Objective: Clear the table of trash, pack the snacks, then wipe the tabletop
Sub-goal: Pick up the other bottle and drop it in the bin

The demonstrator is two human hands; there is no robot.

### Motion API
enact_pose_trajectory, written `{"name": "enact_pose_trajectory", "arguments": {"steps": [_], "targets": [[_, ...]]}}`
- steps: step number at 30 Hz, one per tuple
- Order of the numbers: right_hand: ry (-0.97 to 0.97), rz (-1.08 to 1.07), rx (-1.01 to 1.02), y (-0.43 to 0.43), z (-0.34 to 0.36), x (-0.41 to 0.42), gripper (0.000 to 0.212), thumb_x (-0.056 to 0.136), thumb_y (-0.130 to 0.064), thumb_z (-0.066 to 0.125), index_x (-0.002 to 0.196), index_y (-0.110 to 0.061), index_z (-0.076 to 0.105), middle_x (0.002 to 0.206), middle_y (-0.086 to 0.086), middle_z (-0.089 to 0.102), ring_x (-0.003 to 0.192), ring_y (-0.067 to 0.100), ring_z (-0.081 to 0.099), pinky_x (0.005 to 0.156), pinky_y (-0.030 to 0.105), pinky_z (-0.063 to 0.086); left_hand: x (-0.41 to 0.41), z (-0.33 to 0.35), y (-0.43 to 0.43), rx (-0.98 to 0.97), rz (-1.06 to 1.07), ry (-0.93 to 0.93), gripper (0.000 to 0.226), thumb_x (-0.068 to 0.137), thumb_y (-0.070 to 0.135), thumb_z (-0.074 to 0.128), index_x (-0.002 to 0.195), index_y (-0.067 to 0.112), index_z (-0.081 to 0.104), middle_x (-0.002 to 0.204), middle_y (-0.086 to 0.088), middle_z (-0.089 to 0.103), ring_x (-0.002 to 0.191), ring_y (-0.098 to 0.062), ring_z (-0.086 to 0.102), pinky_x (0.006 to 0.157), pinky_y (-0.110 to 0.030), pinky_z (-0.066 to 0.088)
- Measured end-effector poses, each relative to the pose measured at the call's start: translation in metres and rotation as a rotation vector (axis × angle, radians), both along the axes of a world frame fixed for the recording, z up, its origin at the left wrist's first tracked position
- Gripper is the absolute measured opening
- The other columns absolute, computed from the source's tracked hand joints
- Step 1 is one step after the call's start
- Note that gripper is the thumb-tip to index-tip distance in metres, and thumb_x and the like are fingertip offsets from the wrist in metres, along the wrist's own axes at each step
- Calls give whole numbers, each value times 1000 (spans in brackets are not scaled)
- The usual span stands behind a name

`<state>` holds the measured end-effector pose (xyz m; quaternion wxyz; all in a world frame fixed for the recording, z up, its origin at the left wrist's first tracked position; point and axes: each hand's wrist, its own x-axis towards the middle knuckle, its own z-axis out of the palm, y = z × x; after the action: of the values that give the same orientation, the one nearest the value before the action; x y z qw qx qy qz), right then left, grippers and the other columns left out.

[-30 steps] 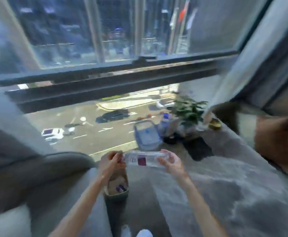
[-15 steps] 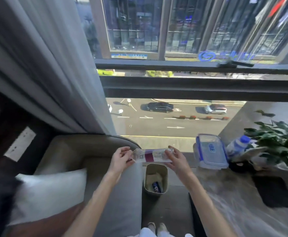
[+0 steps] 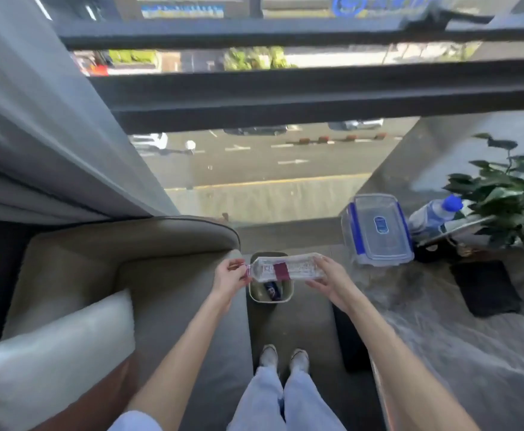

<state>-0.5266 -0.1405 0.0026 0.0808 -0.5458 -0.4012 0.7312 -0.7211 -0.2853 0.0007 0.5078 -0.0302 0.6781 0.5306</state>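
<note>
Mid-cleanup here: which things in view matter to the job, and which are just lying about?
In play: clear plastic bottle held by left hand and right hand; trash bin below it; clip-lock container; blue-capped bottle; table.
Lying about: potted plant; armchair; white cushion; black pad.

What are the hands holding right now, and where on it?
An empty clear bottle, held sideways over the bin. The left hand pinches the cap end; the right hand grips the base end.
</note>
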Motion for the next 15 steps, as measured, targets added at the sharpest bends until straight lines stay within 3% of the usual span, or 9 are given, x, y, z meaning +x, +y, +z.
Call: {"name": "enact_pose_trajectory", "arguments": {"steps": [5,8,11,15], "targets": [[-157,-152,-24,28,-103,-13,40,98,-24,56,133,-4,51,116,14,67,95,19,68,74,30,58,-3,-121,40,-112,-51,-146,36,95,-5,49,131,-7,46,117,-20,55,108,-28,57,103,-43,48],[-238,-218,-94,41,-182,-21,41,98,-24,56,134,-5,50,121,15,65,94,21,67,82,35,56,-6,-208,57,-184,-87,-170,37,96,0,50,133,-2,48,126,-20,56,110,-26,59,105,-43,48],[-276,-285,-162,53,-268,-29,42,97,-24,57,135,-6,51,125,16,63,100,25,66,91,40,55,-13,-293,78,-246,-169,-120,38,97,7,51,134,2,50,123,-16,58,103,-21,61,96,-35,52],[-288,-300,-227,60,-384,-40,40,97,-22,58,133,-5,54,119,12,66,94,20,66,98,40,51,-26,-413,109,-300,-292,31,36,94,15,52,128,7,58,125,-12,62,113,-25,61,104,-44,49]]}}
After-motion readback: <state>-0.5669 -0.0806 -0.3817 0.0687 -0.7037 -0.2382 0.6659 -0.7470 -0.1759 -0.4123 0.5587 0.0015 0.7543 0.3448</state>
